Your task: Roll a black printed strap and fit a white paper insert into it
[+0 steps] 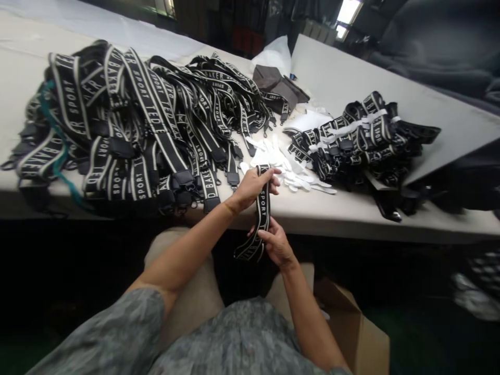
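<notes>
Over the near edge of the pale grey desk (351, 78), I'm holding a black-and-white lettered woven strap (262, 211): left hand (253, 187) pinching its top, right hand (275, 245) fingers pinching lower. Its loose folded end could slip floorward.

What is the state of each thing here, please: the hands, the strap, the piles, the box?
left hand: closed on the strap's upper end
right hand: gripping the strap lower down
strap: folded, held upright off the table edge
loose straps: spread out, unbundled
bundled straps: folded, tied with white bands
white strips: loose, scattered
cardboard box: open, on the floor
</notes>
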{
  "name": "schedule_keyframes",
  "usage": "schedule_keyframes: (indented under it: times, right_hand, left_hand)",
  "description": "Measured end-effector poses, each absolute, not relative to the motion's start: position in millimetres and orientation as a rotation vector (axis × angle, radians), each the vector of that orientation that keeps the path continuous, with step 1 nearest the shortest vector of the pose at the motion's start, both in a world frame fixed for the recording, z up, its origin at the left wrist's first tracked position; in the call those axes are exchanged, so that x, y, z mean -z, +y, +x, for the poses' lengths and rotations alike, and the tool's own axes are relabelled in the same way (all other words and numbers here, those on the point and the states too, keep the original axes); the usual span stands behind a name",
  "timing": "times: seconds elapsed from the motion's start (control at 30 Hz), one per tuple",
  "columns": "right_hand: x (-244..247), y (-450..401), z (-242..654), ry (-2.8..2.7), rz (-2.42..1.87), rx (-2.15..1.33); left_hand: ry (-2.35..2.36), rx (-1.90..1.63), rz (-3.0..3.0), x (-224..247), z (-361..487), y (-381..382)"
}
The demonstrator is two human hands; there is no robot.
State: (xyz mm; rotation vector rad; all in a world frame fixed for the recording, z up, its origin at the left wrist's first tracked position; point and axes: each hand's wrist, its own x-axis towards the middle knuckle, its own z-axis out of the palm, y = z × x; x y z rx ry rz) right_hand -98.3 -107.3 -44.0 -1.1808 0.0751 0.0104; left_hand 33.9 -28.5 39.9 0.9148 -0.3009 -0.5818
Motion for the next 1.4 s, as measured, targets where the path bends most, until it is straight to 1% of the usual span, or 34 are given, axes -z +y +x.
schedule_keyframes:
  times: [0.1, 0.17, 0.37, 0.53, 0.7, 0.8, 0.93, 1.1, 1.23, 1.3, 1.37, 1.4]
  right_hand:
    - [39.9, -110.1, -93.4, 0.072, -1.065, -0.095]
    - [39.8, -110.9, -91.7, 0.037, -1.028, -0.137]
    - [50.4, -109.6, -87.4, -0.085, -1.094, -0.167]
    - [65.9, -109.2, -81.8, -0.039, -1.188, -0.175]
    - [68.7, -118.7, -87.0, -0.063, -1.037, -0.322]
    - [65.4, -131.6, -91.3, -0.032, -1.048, -0.419]
    - [62.8, -141.2, -97.7, 0.017, -1.048, -0.455]
    - [66.3, -127.1, -112.8, 0.178, -0.973, -0.33]
    - [74.1, -115.4, -120.6, 0.332, -1.054, -0.132]
    - [75.9, -119.0, -119.8, 0.423, -1.072, 0.014]
    - [72.9, -130.7, -117.6, 0.494, -1.027, 0.169]
    - [68.9, -139.1, -117.0, 0.514, -0.985, 0.264]
  left_hand:
    - [-0.435, 0.512, 0.948, -35.9, 36.6, -29.7]
    - [-0.422, 0.479, 0.889, -35.9, 37.6, -31.0]
    - [-0.039, 0.445, 0.561, -41.9, 30.4, -38.9]
    - [0.072, 0.457, 0.557, -36.3, 17.9, -48.9]
    - [-0.042, 0.501, 0.61, -31.5, 33.6, -42.2]
    - [-0.156, 0.553, 0.672, -31.7, 47.5, -31.1]
    - [-0.377, 0.471, 0.862, -33.8, 51.4, -23.7]
    - [-0.309, 0.336, 1.016, -35.6, 48.5, -25.2]
    - [-0.325, 0.556, 1.116, -47.4, 43.8, -14.5]
    - [-0.525, 0.652, 1.215, -62.7, 32.6, -5.1]
    - [-0.86, 0.764, 1.339, -81.3, 14.8, 4.2]
    - [-1.047, 0.883, 1.382, -89.5, 4.8, 8.1]
